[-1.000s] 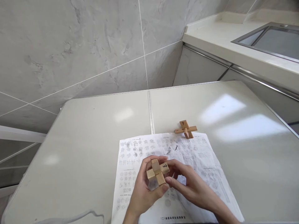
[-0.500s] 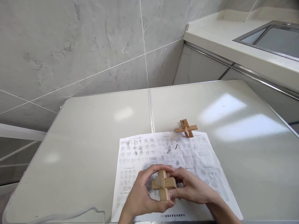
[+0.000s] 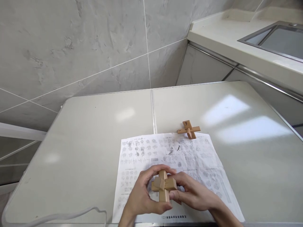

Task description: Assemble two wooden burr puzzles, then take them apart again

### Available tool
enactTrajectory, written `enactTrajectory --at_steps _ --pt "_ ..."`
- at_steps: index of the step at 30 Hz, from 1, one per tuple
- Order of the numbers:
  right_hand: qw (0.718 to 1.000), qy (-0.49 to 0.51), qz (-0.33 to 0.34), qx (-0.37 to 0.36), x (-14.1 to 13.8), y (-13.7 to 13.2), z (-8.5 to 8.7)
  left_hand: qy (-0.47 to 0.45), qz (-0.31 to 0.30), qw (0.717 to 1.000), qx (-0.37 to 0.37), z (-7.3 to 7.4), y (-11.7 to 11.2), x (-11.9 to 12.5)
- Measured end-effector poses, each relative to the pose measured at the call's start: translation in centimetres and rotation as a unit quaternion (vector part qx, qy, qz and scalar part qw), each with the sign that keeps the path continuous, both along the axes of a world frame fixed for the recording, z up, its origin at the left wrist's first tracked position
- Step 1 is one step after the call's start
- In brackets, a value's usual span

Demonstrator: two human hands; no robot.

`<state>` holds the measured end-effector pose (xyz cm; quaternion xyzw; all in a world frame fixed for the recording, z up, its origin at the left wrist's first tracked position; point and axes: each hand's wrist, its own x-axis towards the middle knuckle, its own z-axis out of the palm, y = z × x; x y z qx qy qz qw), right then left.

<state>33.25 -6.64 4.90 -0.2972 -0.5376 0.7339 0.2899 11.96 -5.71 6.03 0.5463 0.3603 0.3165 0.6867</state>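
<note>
A wooden cross-shaped puzzle [image 3: 163, 185] is held over a printed paper sheet [image 3: 151, 151] near the table's front edge. My left hand [image 3: 139, 198] wraps round the puzzle's left and lower side, thumb under it. My right hand [image 3: 191, 192] pinches its right arm with fingers closed. A second, smaller wooden cross puzzle [image 3: 188, 129] with a dark mark on its top stands on the table just beyond the sheet's far right corner, apart from both hands.
The pale folding table [image 3: 94, 132] has a seam down its middle. A white cable [image 3: 66, 216] lies along its front left edge. A grey tiled wall stands behind. A counter with a steel sink [image 3: 276, 39] is at the upper right.
Both hands turned the puzzle, so the face marked 3 no longer shows, and lowered it slightly toward me. The small puzzle on the table stayed put.
</note>
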Motion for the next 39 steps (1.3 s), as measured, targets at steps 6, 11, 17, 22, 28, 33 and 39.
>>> enactTrajectory --at_steps 6,11,17,22,28,33,39 --pt "0.975 0.162 0.065 -0.138 -0.8 -1.0 -1.4 -0.126 -0.028 0.991 -0.032 -0.5 -0.3 0.5" --pt "0.871 0.352 0.081 -0.333 -2.5 -2.3 -3.0 -0.180 -0.020 0.983 -0.033 0.1 -0.4 1.1" --pt "0.903 0.314 0.034 -0.293 -2.4 -2.3 -2.7 -0.102 0.027 0.994 0.005 0.2 -0.7 1.1" --pt "0.967 0.192 0.014 -0.165 -1.2 -1.4 -1.9 -0.032 0.066 0.996 -0.047 -0.1 -0.9 0.8" --pt "0.984 0.134 -0.002 -0.118 -0.4 -0.7 -1.4 -0.002 0.068 0.996 -0.062 0.1 -0.8 0.7" --pt "0.982 0.142 0.001 -0.123 -0.3 -0.7 -1.5 -0.014 0.109 0.993 -0.049 -0.3 -0.7 0.7" --pt "0.984 0.112 -0.007 -0.139 -0.2 -0.9 -1.9 0.045 0.219 0.975 -0.015 -0.4 0.3 -0.9"
